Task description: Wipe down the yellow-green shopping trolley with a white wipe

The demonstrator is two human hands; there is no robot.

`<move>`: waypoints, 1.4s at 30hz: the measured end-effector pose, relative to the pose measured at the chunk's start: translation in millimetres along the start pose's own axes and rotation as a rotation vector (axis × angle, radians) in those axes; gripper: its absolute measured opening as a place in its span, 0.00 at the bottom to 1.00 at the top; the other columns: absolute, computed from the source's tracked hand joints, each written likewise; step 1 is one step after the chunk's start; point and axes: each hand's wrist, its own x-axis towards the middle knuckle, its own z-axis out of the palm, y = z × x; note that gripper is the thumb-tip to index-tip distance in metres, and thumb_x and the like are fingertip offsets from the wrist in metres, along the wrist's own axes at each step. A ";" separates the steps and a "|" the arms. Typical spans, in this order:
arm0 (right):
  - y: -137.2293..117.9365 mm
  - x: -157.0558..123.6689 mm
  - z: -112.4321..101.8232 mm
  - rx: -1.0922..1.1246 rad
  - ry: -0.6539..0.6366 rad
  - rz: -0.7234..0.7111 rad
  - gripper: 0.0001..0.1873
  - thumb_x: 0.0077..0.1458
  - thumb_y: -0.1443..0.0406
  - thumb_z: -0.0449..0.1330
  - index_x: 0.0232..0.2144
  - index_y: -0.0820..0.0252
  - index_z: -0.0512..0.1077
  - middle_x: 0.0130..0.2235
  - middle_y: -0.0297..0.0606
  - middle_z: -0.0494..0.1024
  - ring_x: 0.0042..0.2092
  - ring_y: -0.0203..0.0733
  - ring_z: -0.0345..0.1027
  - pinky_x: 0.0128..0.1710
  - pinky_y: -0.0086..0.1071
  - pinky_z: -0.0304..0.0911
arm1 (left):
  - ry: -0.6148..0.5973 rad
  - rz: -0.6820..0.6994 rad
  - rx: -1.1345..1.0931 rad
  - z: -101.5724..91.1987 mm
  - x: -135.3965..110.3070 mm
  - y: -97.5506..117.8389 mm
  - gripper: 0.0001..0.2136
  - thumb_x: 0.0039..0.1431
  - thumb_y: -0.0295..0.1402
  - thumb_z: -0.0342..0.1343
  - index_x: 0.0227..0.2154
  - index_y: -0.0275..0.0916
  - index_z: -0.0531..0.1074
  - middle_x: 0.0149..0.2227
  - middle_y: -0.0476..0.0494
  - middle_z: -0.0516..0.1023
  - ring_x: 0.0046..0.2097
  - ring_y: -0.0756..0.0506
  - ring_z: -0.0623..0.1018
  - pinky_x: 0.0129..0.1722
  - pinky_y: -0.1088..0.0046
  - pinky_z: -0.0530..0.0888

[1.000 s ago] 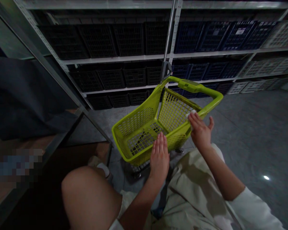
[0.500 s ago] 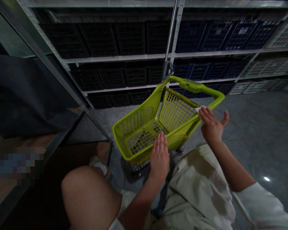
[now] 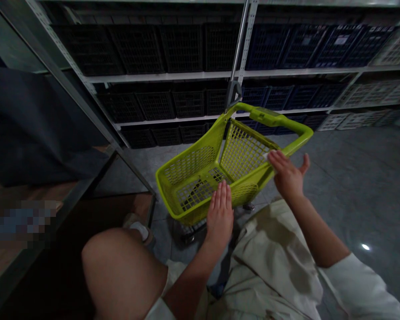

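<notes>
A lime-green plastic shopping cart (image 3: pixel 194 158) stands on the floor in front of my knees, its handle bar at the far right end. My left hand (image 3: pixel 220 217) lies over the cart's near rim, fingers straight and together, palm down, holding nothing. At the right, my right hand (image 3: pixel 287 177) presses a small white cloth or tissue (image 3: pixel 266 156) onto the near side rim below the handle. Only a corner of it shows past the fingertips; the rest is hidden under the fingers. The right thumb sticks out to the side.
Behind the cart stands a white metal rack (image 3: pixel 173 76) with black crates (image 3: pixel 183 48), blue crates (image 3: pixel 302 46) and pale crates. A metal pole (image 3: pixel 239 42) rises by the cart's handle. On the left is a metal-framed table (image 3: pixel 70 209) with dark cloth. Grey tiled floor (image 3: pixel 353 178) extends right.
My right hand has slid a little left and down along the rim with the white cloth. My left hand stays at the near rim. The view has shifted slightly.
</notes>
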 end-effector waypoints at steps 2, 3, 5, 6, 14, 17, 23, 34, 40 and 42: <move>6.7 5.5 3.4 -0.032 0.055 0.132 0.30 0.55 0.76 0.48 0.57 0.54 0.69 0.58 0.45 0.74 0.62 0.52 0.64 0.64 0.66 0.24 | 0.002 -0.003 -0.003 0.6 0.0 0.3 0.35 0.63 0.32 0.52 0.68 0.25 0.47 0.72 0.33 0.43 0.72 0.38 0.50 0.69 0.60 0.59; -1.7 3.3 5.7 -0.026 0.054 0.146 0.30 0.54 0.76 0.48 0.57 0.55 0.68 0.59 0.45 0.74 0.63 0.52 0.64 0.64 0.66 0.24 | 0.005 -0.005 -0.002 0.9 0.1 0.6 0.34 0.63 0.32 0.52 0.68 0.25 0.47 0.72 0.33 0.43 0.71 0.38 0.50 0.68 0.60 0.59; -36.5 -9.2 10.0 0.016 0.018 0.092 0.33 0.52 0.77 0.49 0.59 0.54 0.66 0.59 0.44 0.73 0.63 0.50 0.63 0.66 0.63 0.26 | 0.012 -0.004 0.004 1.1 0.4 1.2 0.33 0.63 0.30 0.51 0.68 0.25 0.47 0.72 0.33 0.44 0.71 0.38 0.50 0.68 0.60 0.59; -58.2 -17.6 11.2 0.049 -0.016 0.033 0.35 0.51 0.77 0.49 0.60 0.54 0.65 0.59 0.43 0.74 0.63 0.48 0.64 0.67 0.60 0.27 | 0.015 -0.002 0.006 1.0 0.7 1.3 0.33 0.63 0.30 0.50 0.68 0.24 0.47 0.72 0.33 0.44 0.71 0.38 0.50 0.68 0.59 0.59; -50.6 -16.4 -0.9 0.125 -0.209 -0.250 0.37 0.50 0.79 0.48 0.61 0.52 0.64 0.61 0.40 0.71 0.62 0.43 0.64 0.68 0.55 0.31 | 0.000 -0.009 -0.014 -1.8 0.9 -0.2 0.35 0.64 0.34 0.52 0.68 0.24 0.46 0.72 0.32 0.43 0.72 0.38 0.48 0.69 0.59 0.58; 5.2 1.8 -2.6 -0.002 -0.047 -0.030 0.34 0.52 0.78 0.48 0.59 0.53 0.66 0.60 0.42 0.72 0.63 0.48 0.63 0.66 0.61 0.30 | 0.015 -0.019 -0.036 -1.8 0.6 0.3 0.35 0.66 0.41 0.49 0.68 0.24 0.46 0.72 0.31 0.44 0.72 0.38 0.49 0.69 0.59 0.57; -52.6 -20.0 7.8 0.041 -0.058 -0.010 0.39 0.49 0.77 0.49 0.64 0.56 0.60 0.63 0.46 0.69 0.65 0.48 0.60 0.66 0.56 0.39 | 0.060 -0.014 -0.085 -0.3 0.3 0.7 0.32 0.69 0.42 0.41 0.68 0.26 0.47 0.72 0.32 0.47 0.72 0.39 0.48 0.69 0.58 0.57; 12.0 1.3 -11.3 -0.051 -0.074 -0.016 0.36 0.52 0.78 0.48 0.62 0.54 0.64 0.62 0.43 0.70 0.64 0.48 0.62 0.66 0.57 0.33 | 0.054 -0.018 -0.087 -2.3 0.8 2.0 0.30 0.69 0.40 0.41 0.68 0.26 0.48 0.71 0.31 0.48 0.72 0.39 0.50 0.68 0.58 0.59; -68.9 -28.9 2.8 0.073 -0.150 -0.106 0.37 0.52 0.77 0.49 0.64 0.57 0.60 0.62 0.44 0.69 0.65 0.45 0.60 0.67 0.51 0.39 | 0.063 -0.012 -0.078 0.8 0.1 1.8 0.33 0.69 0.44 0.42 0.68 0.26 0.46 0.72 0.32 0.47 0.72 0.40 0.48 0.68 0.58 0.58; -94.1 -37.2 1.7 0.156 -0.238 -0.261 0.37 0.53 0.76 0.49 0.65 0.58 0.59 0.64 0.45 0.67 0.66 0.43 0.59 0.67 0.48 0.42 | 0.060 -0.007 -0.079 1.0 -0.3 1.3 0.33 0.68 0.42 0.43 0.68 0.25 0.45 0.71 0.31 0.47 0.72 0.40 0.48 0.68 0.58 0.57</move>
